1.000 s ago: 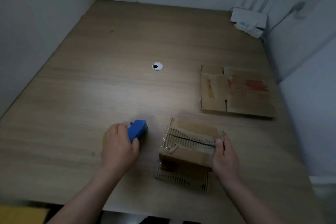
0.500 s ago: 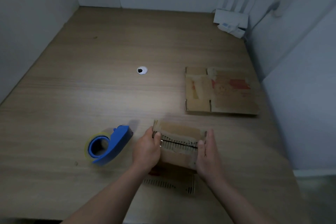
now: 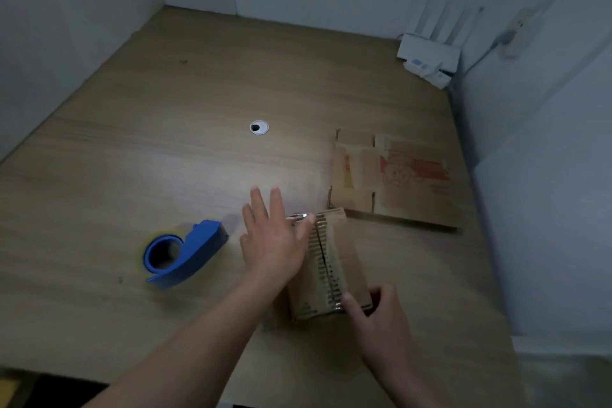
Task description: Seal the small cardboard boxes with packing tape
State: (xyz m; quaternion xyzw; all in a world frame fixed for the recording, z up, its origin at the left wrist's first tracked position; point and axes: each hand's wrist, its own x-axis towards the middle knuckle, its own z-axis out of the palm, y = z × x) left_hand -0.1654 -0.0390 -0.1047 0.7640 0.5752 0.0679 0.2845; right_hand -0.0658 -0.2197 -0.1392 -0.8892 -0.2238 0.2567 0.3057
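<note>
Desk (image 3: 165,159), near front edge: right hand (image 3: 384,321) grips box (image 3: 346,255)

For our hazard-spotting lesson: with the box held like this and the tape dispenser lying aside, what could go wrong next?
1. The flap seam on the small cardboard box shows a gap; tape laid now might seal it crooked.
2. Fetching the blue tape dispenser may take the left hand off, leaving only the right hand gripping the near end; flaps could spring open.
</note>
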